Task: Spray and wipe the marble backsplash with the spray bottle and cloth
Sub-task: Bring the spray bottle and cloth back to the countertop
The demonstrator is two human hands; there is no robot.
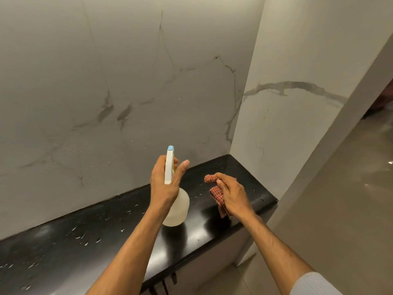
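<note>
I see my left hand (164, 184) gripping the bottle (178, 206) at its neck, fingers curled round the far side of the white sprayer head and the thumb held straight along its right side. The bottle's long axis runs near upright, leaning a little, with the round translucent base low over the black surface (85, 241) and the head on top. The head's own long line runs away from me, and its blue nozzle (170, 148) points at the backsplash (127, 81). I cannot tell whether the base touches the surface or hangs just above it. It sits toward the right half of the surface, between the back and front edges. My right hand (232, 196) is just beside it to the right, fingers closed round a crumpled red checked cloth (217, 193), with a loose end hanging below the palm, near the front edge at the right end. Pale droplets speckle the surface. The grey-veined backsplash meets a side wall (287, 116) at the back right corner.
</note>
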